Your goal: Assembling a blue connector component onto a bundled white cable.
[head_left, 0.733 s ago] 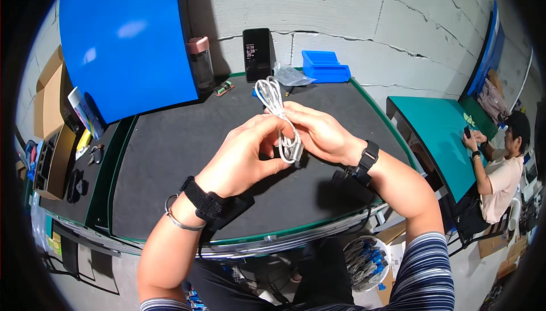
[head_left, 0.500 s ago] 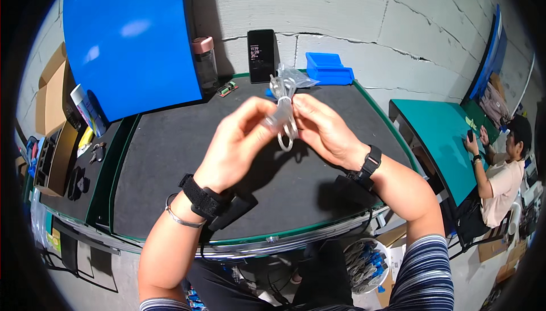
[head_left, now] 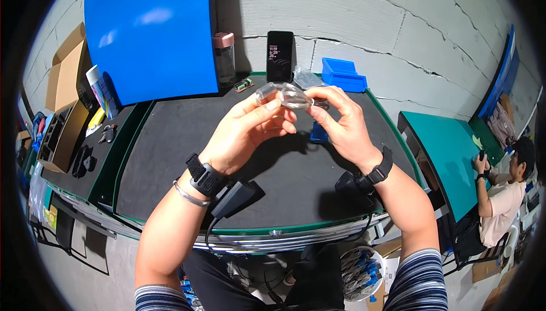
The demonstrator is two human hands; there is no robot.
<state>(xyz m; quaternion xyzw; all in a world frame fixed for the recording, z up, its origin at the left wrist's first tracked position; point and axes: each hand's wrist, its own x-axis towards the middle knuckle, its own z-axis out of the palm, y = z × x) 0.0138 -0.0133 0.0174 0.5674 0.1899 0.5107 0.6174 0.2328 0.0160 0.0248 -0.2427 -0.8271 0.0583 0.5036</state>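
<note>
Can't see all of the pale cable coil, partly covered by the right grip. Can't tell whether joined to the blue connector just below, either. Missing the top of the blue panel and the ends of the striped sleeves, cropped by the picture's edges. Couldn't count the cables in the white bucket lol, or identify the dark thing held by the co-worker, way too tiny.

Single head view, wide fisheye: looks down and forward from wearer's head, fairly close over worktop, facing wall; rim bends edges.
</note>
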